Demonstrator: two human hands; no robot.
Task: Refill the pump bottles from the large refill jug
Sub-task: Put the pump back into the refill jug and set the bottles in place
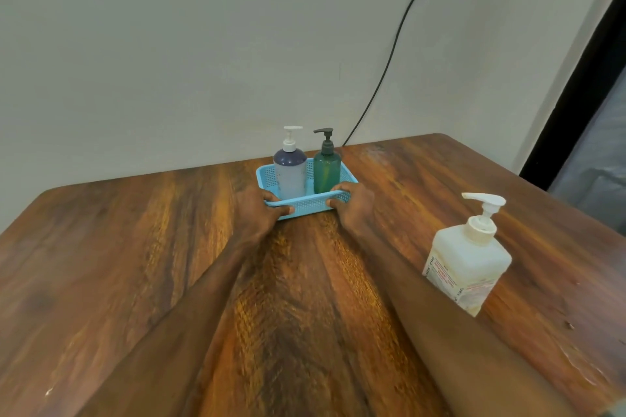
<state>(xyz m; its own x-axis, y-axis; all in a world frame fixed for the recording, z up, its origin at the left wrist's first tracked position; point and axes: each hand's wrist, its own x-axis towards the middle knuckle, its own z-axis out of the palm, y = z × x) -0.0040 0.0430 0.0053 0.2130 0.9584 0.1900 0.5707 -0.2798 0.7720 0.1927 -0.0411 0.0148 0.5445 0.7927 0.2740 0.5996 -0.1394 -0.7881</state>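
Nearest the camera, two bare forearms stretch away over a dark wooden table (pixel 101 264), reaching from the front edge toward the back. Just right of the right forearm, apart from it, stands the refill jug (pixel 469 257): a large, pale, square-shouldered container with a printed label and its own white pump head fitted. It is upright and untouched, probably parked to one side so the middle of the table is free for the filling.

Further out, the left hand (pixel 259 210) and right hand (pixel 352 205) both grip the near wall of a small blue perforated basket (pixel 306 206), one at each front corner. On each hand the thumb presses the outside of the wall and the fingers curl over the rim into the basket, so both hands are clamped on it. Taking it by both corners looks meant to keep it level and stop the tall bottles tipping, most likely while it is drawn closer to the jug.

Inside the basket the two pump bottles stand upright, side by side and nearly touching: a grey-bodied bottle (pixel 290 176) with a dark shoulder and white pump on the left, a green translucent bottle (pixel 327 173) with a dark pump on the right. Both pumps are on, so no refilling has begun.

Behind them a black cable (pixel 393 54) runs down the plain wall (pixel 169 44) behind the table's far edge.
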